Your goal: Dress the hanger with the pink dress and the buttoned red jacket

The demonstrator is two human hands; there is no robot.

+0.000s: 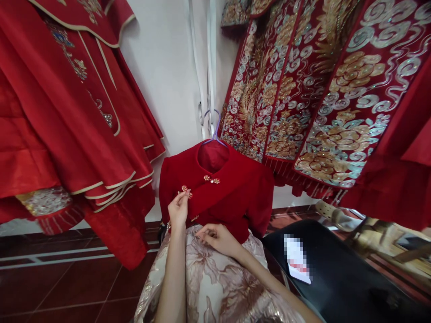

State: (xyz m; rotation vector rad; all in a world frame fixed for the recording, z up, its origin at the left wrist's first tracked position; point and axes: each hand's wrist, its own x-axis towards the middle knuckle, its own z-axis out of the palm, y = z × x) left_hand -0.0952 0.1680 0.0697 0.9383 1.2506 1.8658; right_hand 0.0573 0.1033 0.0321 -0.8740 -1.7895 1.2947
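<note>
Cloth (208, 287) lies nearest me; beyond, the jacket (232, 202) hangs on a hanger (217, 123), likely keeping its front within reach. My left hand (178, 210) pinches at a clasp (184, 188) — my right hand (217, 237) curls, gripping what I cannot tell.

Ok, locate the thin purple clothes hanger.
The purple hanger is just above the head view's centre, rising from the red long-sleeved jacket's neckline, left of the gold-embroidered red garment.

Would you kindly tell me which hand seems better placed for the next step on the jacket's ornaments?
Probably the left hand: its fingers are at a flower ornament on the red jacket, while the right hand is lower, over patterned fabric.
</note>
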